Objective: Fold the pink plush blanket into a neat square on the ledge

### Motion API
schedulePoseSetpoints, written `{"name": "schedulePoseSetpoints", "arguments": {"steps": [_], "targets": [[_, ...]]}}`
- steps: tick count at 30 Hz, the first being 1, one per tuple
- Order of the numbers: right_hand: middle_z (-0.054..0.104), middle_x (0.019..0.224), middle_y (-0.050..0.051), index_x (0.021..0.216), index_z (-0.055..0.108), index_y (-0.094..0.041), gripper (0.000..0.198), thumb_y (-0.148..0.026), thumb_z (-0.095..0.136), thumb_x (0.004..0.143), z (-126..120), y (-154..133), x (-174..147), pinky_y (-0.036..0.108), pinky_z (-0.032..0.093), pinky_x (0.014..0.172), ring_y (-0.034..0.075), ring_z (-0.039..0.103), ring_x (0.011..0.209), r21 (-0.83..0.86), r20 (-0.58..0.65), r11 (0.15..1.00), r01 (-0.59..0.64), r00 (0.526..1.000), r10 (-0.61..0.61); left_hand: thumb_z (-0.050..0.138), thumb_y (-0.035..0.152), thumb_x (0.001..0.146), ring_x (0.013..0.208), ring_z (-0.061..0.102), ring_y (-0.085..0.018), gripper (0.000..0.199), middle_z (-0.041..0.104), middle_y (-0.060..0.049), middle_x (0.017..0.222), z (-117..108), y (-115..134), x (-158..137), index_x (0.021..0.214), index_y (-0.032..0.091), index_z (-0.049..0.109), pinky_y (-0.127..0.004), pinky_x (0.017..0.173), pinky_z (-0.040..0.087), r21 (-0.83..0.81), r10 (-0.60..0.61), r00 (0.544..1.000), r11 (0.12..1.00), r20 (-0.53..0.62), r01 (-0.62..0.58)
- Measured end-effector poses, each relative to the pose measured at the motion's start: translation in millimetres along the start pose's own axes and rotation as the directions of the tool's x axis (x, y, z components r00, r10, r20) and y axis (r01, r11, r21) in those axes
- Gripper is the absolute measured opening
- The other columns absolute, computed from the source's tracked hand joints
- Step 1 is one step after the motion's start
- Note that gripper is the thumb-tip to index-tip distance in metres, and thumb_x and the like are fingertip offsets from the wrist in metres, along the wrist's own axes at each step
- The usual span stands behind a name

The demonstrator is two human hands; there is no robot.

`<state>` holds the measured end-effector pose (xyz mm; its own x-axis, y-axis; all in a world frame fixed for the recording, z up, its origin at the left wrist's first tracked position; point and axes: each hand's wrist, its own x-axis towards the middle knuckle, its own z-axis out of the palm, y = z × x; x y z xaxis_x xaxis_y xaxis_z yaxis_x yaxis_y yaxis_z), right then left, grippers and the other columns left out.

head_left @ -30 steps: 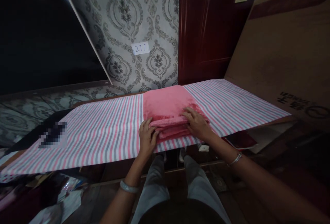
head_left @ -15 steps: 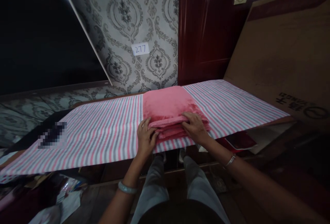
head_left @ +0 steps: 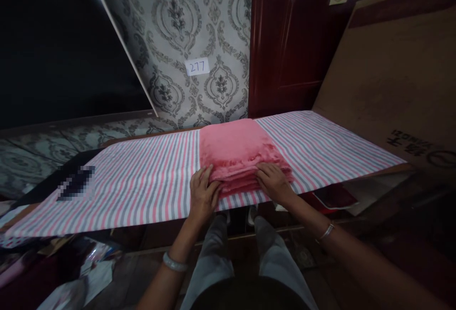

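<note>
A pink plush cloth [head_left: 237, 141], folded into a thick, roughly square stack, lies on the striped cover [head_left: 142, 177]. Its layered folds show along the front edge. My left hand [head_left: 204, 193] grips the front left corner, fingers on top and thumb against the folds. At the front right, my right hand [head_left: 276, 181] has its fingers curled over the same edge; its thumb is mostly hidden. The top of the stack looks smooth at the back and ruffled near my hands.
Behind the table stand a patterned wall with a paper label [head_left: 198, 66] and a dark red door panel [head_left: 285, 39]. A large dark screen [head_left: 67, 48] is at the left. A cardboard box [head_left: 399, 72] leans at the right. Below the left edge lie assorted items [head_left: 96, 272].
The raised front edge of the pink cloth now lies lower on the stack. My right hand has settled slightly lower, its fingers more curled. The view has shifted a little.
</note>
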<state>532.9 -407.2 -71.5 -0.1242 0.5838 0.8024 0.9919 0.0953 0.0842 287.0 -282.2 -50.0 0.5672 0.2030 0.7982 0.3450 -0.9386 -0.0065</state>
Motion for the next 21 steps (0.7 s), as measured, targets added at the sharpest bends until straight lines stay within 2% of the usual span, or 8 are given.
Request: {"name": "schedulePoseSetpoints", "arguments": {"steps": [4, 8, 12, 18, 21], "targets": [[0.068, 0.104, 0.012, 0.096, 0.066, -0.017, 0.021, -0.013, 0.045, 0.097, 1, 0, -1, 0.04, 0.046, 0.09, 0.024, 0.06, 0.099, 0.017, -0.018, 1.0, -0.003, 1.0, 0.003, 0.06, 0.023, 0.092, 0.135, 0.045, -0.031, 0.009, 0.052, -0.015, 0.146, 2, 1, -3, 0.096, 0.02, 0.067, -0.05, 0.108, 0.042, 0.038, -0.009, 1.0, 0.999, -0.021, 0.01], [0.069, 0.105, 0.012, 0.096, 0.066, -0.017, 0.023, -0.013, 0.044, 0.098, 3, 2, -2, 0.04, 0.047, 0.09, 0.024, 0.06, 0.1, 0.019, -0.008, 1.0, -0.004, 1.0, 0.005, 0.06, 0.023, 0.092, 0.138, 0.042, -0.031, 0.016, 0.045, -0.017, 0.152, 8, 5, -5, 0.108, 0.02, 0.064, -0.051, 0.109, 0.04, 0.077, -0.007, 0.999, 0.997, -0.053, 0.011], [0.069, 0.103, 0.012, 0.094, 0.066, -0.018, 0.019, -0.014, 0.047, 0.097, 1, 2, -1, 0.039, 0.048, 0.087, 0.024, 0.061, 0.097, 0.018, -0.028, 1.0, 0.017, 0.999, -0.017, 0.059, 0.019, 0.092, 0.142, 0.038, -0.031, 0.025, 0.043, -0.015, 0.155, 12, 7, 2, 0.116, 0.023, 0.063, -0.051, 0.111, 0.038, 0.092, 0.026, 0.999, 0.995, -0.019, -0.024], [0.069, 0.106, 0.012, 0.091, 0.066, -0.018, 0.018, -0.011, 0.05, 0.096, -6, -2, 2, 0.04, 0.048, 0.089, 0.024, 0.06, 0.1, -0.002, -0.1, 0.999, 0.034, 0.994, -0.034, 0.057, 0.017, 0.092, 0.14, 0.041, -0.03, 0.014, 0.054, -0.015, 0.145, 9, 11, 7, 0.102, 0.019, 0.065, -0.052, 0.111, 0.038, 0.081, 0.029, 1.0, 0.996, -0.005, -0.028], [0.069, 0.105, 0.012, 0.09, 0.066, -0.018, 0.018, -0.012, 0.05, 0.096, -7, -2, 1, 0.041, 0.049, 0.088, 0.024, 0.06, 0.1, 0.005, -0.085, 1.0, 0.022, 0.996, -0.022, 0.056, 0.016, 0.092, 0.133, 0.047, -0.029, 0.01, 0.061, -0.013, 0.137, 6, 13, 4, 0.097, 0.02, 0.065, -0.051, 0.109, 0.04, 0.063, 0.044, 0.999, 0.997, 0.014, -0.044]]}}
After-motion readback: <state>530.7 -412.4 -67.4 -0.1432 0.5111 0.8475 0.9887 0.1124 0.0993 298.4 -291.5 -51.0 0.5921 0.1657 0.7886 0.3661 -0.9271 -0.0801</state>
